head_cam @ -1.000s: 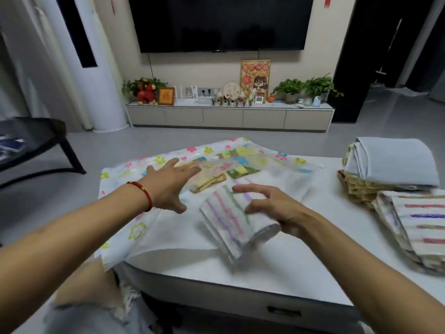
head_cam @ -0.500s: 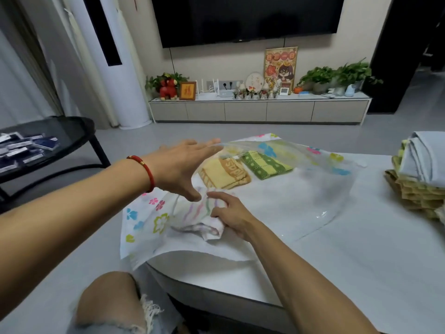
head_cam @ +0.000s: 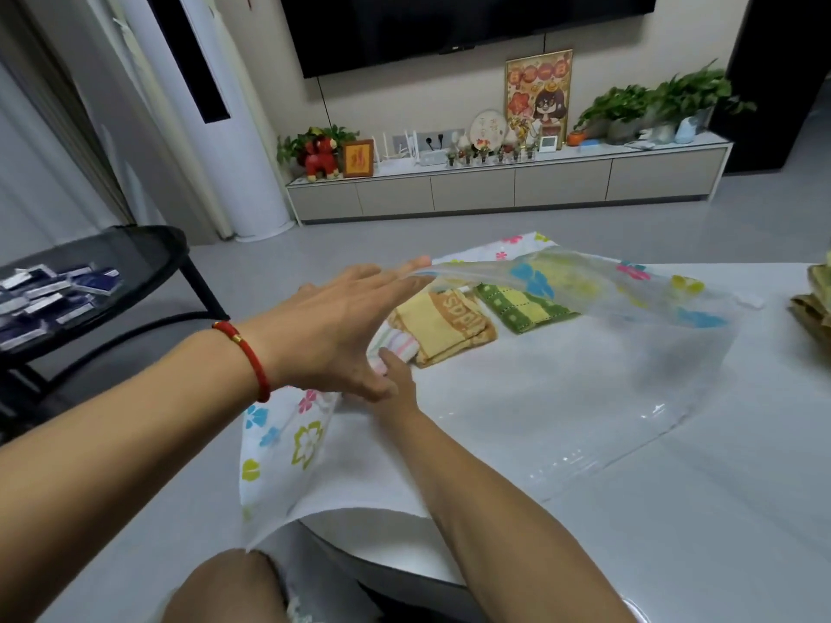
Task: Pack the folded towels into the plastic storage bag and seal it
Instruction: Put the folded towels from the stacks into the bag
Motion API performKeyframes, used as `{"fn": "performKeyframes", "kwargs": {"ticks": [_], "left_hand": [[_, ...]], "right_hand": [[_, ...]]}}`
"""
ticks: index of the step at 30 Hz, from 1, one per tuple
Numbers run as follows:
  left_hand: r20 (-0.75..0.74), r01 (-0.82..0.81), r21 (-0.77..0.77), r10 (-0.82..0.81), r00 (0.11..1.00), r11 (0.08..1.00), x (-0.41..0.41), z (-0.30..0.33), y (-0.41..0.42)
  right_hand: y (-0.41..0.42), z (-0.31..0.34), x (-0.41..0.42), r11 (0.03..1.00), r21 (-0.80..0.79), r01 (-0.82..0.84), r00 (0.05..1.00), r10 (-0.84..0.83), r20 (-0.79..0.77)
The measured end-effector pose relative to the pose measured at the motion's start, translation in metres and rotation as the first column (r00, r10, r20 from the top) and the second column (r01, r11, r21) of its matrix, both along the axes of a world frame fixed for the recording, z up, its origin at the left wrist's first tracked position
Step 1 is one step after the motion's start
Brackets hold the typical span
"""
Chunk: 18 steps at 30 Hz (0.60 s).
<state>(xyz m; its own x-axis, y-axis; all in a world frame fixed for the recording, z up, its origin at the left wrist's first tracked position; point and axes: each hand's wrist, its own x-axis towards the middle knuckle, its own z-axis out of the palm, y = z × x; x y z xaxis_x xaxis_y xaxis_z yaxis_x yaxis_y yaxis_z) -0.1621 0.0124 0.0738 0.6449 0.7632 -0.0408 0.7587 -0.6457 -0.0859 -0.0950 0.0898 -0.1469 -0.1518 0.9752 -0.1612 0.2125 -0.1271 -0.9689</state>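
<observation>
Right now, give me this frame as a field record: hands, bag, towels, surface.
left hand: flat, fingers straight, lifting the bag's upper clear layer
right hand: inside the bag mouth, gripping the striped towel; mostly hidden behind the left hand
storage bag: clear plastic with flower print, lying on the table, mouth open toward the person, unsealed
striped towel: pastel, folded, at the left of the bag interior
yellow towel: folded, inside, right of the striped one
green towel: folded, inside, further back
table: pale grey; more folded towels at right edge
</observation>
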Motion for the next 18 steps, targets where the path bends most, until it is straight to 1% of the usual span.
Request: {"fn": "performKeyframes", "kwargs": {"ticks": [1,2,3,5,7,8,9,11,12,14,15,16,18], "left_hand": [[0.000,0.005,0.000,-0.005,1.000,1.000,-0.001,-0.001,-0.001],[0.001,0.010,-0.002,-0.010,1.000,1.000,-0.001,-0.002,-0.002],[0.000,0.011,-0.006,-0.011,1.000,1.000,0.000,-0.002,-0.003],[0.004,0.007,-0.007,-0.007,1.000,1.000,0.000,-0.001,-0.004],[0.017,-0.003,-0.013,0.003,1.000,1.000,0.000,0.001,-0.005],[0.026,-0.002,-0.018,0.002,1.000,1.000,0.000,0.001,-0.004],[0.033,-0.002,-0.023,0.002,0.999,1.000,-0.001,0.001,-0.004],[0.035,-0.012,-0.041,0.013,0.999,0.999,-0.002,0.002,-0.003],[0.034,-0.015,-0.044,0.017,0.999,0.999,-0.003,0.001,-0.002],[0.032,-0.020,-0.042,0.021,0.999,0.999,-0.004,0.000,-0.002],[0.032,-0.024,-0.045,0.025,0.999,0.999,-0.003,0.000,-0.003],[0.036,-0.028,-0.047,0.030,0.999,0.998,-0.002,-0.001,-0.004],[0.050,-0.028,-0.038,0.029,0.998,0.999,0.001,-0.002,-0.006]], "right_hand": [[-0.001,0.007,-0.004,0.996,0.084,-0.044,0.998,0.040,0.044],[0.001,0.010,-0.009,0.989,0.134,-0.061,0.998,0.060,0.010],[0.003,0.008,-0.011,0.974,0.172,-0.147,0.989,0.147,0.016],[0.006,0.004,-0.008,0.962,0.117,-0.248,0.964,0.234,0.125],[0.007,0.000,0.004,0.975,0.093,-0.201,0.961,0.177,0.213],[0.007,-0.005,0.009,0.983,0.081,-0.168,0.965,0.147,0.215],[0.008,-0.007,0.011,0.980,0.061,-0.190,0.953,0.168,0.254],[0.012,-0.005,0.010,0.952,0.027,-0.306,0.895,0.278,0.349],[0.015,-0.003,0.009,0.930,-0.003,-0.369,0.864,0.344,0.367],[0.024,-0.002,0.014,0.906,-0.087,-0.415,0.858,0.422,0.293],[0.022,0.000,0.021,0.903,-0.098,-0.419,0.863,0.430,0.264],[0.015,0.004,0.032,0.901,-0.091,-0.424,0.872,0.433,0.230],[-0.009,0.015,0.055,0.923,-0.056,-0.380,0.907,0.384,0.175]]}}
